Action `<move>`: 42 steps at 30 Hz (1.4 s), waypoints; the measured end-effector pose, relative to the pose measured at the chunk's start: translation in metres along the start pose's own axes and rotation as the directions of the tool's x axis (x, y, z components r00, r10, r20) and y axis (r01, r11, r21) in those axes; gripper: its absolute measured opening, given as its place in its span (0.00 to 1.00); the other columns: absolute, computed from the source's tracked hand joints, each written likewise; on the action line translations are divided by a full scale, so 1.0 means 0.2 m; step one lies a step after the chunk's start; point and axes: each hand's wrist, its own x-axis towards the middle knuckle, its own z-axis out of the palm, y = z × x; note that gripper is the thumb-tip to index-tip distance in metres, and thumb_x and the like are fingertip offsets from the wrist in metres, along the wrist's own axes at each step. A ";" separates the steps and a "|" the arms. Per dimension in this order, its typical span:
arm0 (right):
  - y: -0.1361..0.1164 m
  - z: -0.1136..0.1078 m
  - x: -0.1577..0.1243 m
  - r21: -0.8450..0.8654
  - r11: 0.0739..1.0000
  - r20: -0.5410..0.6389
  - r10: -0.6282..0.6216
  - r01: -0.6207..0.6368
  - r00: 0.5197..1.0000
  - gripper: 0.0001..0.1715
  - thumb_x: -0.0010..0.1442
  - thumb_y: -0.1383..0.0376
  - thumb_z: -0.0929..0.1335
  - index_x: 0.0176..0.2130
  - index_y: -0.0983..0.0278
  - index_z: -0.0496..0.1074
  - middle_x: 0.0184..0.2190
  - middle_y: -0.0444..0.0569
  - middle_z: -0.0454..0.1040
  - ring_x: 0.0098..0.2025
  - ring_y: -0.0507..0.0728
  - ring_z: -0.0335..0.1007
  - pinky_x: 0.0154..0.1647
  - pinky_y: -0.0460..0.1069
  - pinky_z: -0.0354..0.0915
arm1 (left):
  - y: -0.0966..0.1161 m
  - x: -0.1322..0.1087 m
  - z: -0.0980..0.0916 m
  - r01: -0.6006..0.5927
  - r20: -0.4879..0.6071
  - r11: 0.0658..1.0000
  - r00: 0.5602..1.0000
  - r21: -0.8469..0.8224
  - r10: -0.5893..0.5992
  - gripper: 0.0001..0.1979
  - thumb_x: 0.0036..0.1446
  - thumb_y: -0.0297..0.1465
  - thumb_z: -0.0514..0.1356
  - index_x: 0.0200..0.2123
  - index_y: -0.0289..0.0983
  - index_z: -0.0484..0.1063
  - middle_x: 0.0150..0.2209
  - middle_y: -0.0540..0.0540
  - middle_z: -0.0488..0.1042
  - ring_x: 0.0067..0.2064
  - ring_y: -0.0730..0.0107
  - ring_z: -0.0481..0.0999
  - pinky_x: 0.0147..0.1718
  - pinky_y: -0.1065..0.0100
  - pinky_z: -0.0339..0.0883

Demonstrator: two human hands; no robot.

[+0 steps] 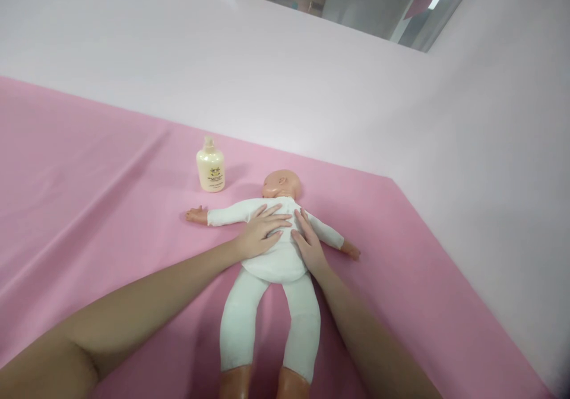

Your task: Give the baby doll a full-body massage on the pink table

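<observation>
A baby doll (278, 268) with a white cloth body and plastic head, hands and lower legs lies stretched out on a pink cloth (133, 221). Its head is turned to the left and its arms spread to both sides. My left hand (263, 231) rests flat across the doll's torso, fingers extended to the right. On the right side of the torso lies my right hand (308, 241), its fingers stretched toward the doll's shoulder. Neither hand grips anything.
A cream-coloured pump bottle (211, 166) with a printed label stands left of the doll's head. Beyond the cloth rise white walls (267, 78) meeting in a corner. A window or mirror (356, 7) shows at the top.
</observation>
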 end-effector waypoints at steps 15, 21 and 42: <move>-0.01 0.00 -0.01 -0.006 1.000 -0.002 0.008 -0.008 1.000 0.39 0.65 0.48 0.64 0.71 0.53 0.57 0.75 0.39 0.43 0.78 0.56 0.34 0.79 0.56 0.35 | 0.00 0.00 0.00 -0.008 0.000 1.000 1.000 -0.003 0.008 0.19 0.66 0.32 0.51 0.56 0.44 0.75 0.65 0.49 0.70 0.73 0.58 0.53 0.71 0.43 0.37; -0.01 0.00 -0.01 -0.021 1.000 0.003 0.011 -0.011 1.000 0.40 0.65 0.50 0.63 0.71 0.55 0.57 0.75 0.40 0.43 0.78 0.56 0.35 0.79 0.56 0.36 | 0.00 0.00 0.00 -0.005 -0.006 1.000 1.000 -0.002 0.005 0.19 0.66 0.32 0.51 0.55 0.44 0.75 0.64 0.50 0.70 0.73 0.58 0.53 0.71 0.43 0.37; -0.01 0.00 -0.01 -0.003 1.000 -0.010 0.008 -0.008 1.000 0.38 0.64 0.51 0.64 0.70 0.53 0.58 0.75 0.39 0.43 0.78 0.55 0.36 0.79 0.56 0.37 | -0.01 0.00 0.00 -0.005 0.017 1.000 1.000 -0.008 0.006 0.20 0.65 0.32 0.51 0.57 0.45 0.74 0.65 0.50 0.70 0.74 0.58 0.52 0.71 0.43 0.35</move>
